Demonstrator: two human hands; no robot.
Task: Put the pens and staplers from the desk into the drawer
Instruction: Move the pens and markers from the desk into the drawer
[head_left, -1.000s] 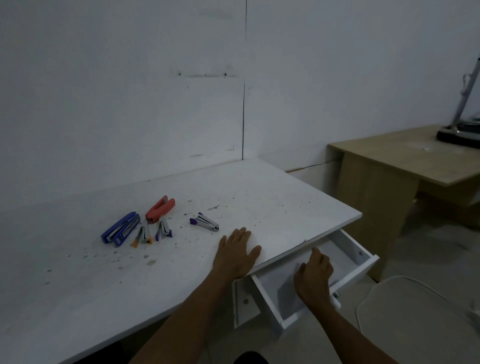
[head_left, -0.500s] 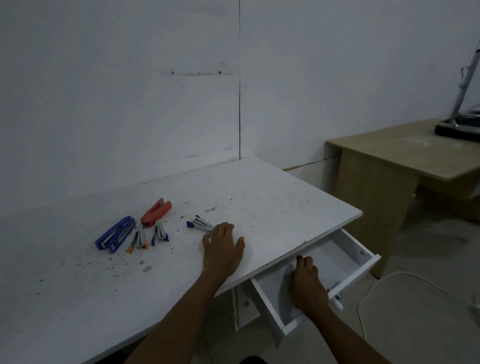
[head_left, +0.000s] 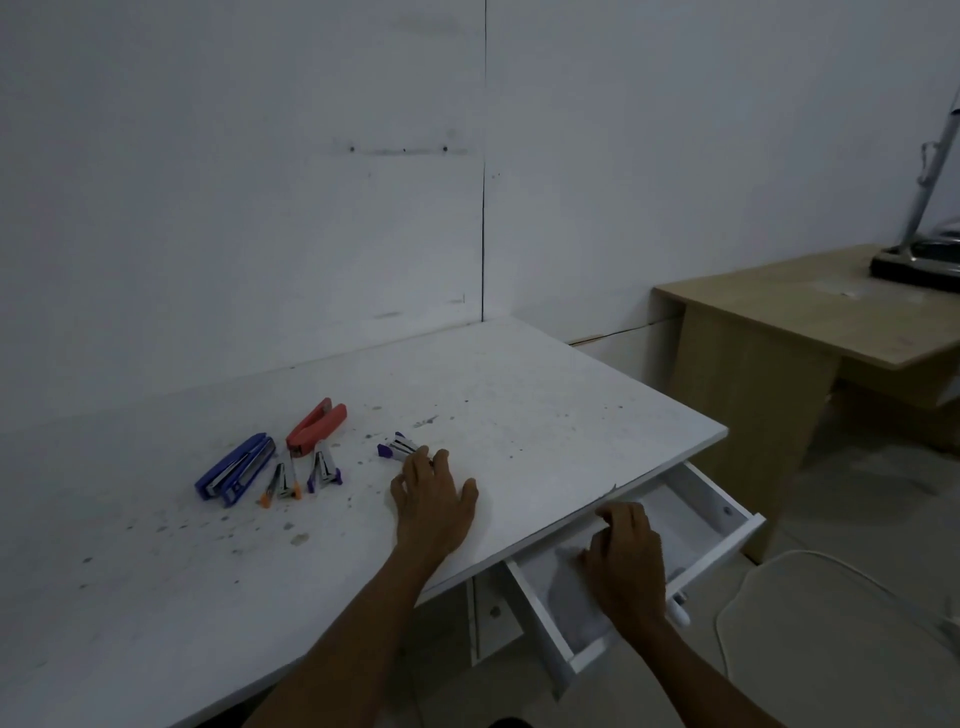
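Since a second ago the left hand (head_left: 434, 506) has slid forward across the white desk (head_left: 545, 415), and its spread, released fingertips now touch the small purple staple remover (head_left: 397, 446). Nearest, the right hand (head_left: 626, 564) rests with loosely curled fingers inside the open white drawer (head_left: 727, 519), gripping nothing; the drawer shows nothing else inside. Farther left lie a blue stapler (head_left: 236, 470), an orange-tipped remover (head_left: 283, 480), another purple remover (head_left: 323, 466) and a red stapler (head_left: 317, 426). No writing is legible. Beyond stands a wooden table (head_left: 810, 312).
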